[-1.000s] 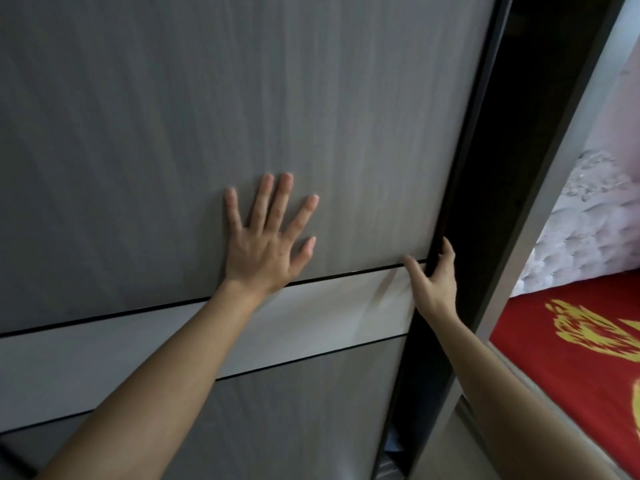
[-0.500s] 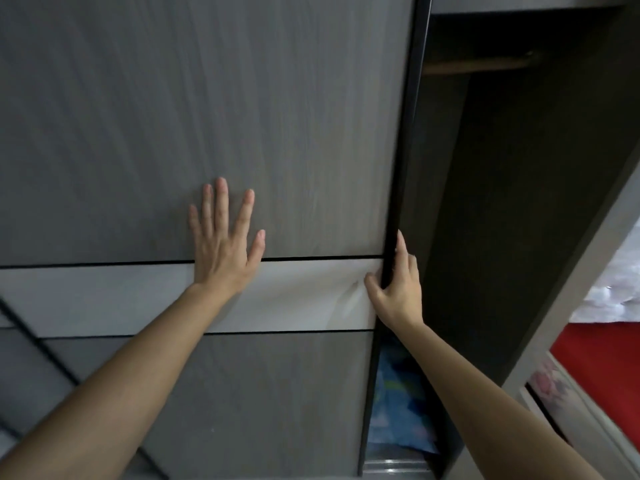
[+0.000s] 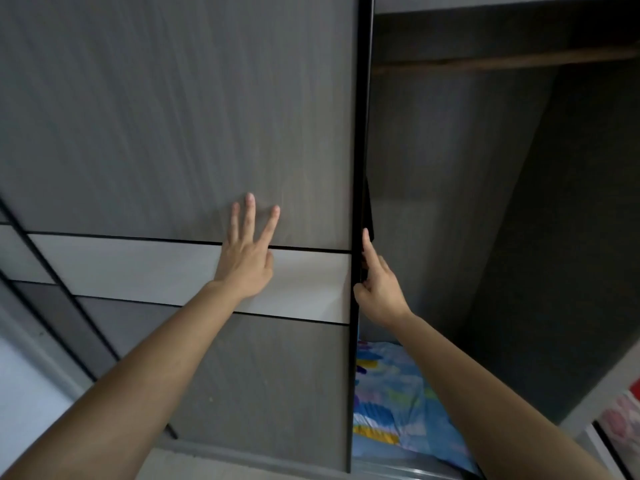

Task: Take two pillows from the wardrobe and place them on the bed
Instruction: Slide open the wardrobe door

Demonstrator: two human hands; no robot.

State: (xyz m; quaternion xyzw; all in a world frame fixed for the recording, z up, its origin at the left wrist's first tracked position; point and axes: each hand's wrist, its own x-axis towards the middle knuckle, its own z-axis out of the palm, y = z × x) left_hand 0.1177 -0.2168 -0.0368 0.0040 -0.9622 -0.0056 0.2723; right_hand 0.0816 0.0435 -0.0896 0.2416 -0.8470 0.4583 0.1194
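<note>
A grey sliding wardrobe door with a pale band fills the left and middle of the view. My left hand lies flat against the door, fingers spread. My right hand curls around the door's black right edge. To the right of that edge the wardrobe's dark inside stands open. At its bottom lies a blue pillow with yellow and coloured patches, partly hidden by my right forearm.
A wooden hanging rail crosses the top of the open compartment. The wardrobe's right side wall runs down to the lower right, with a bit of red and pink bedding beyond it. A second door panel overlaps at far left.
The door has slid further left, widening the opening, and the blue pillow shows more. Both hands stayed on the door; the view turned away from the bed.
</note>
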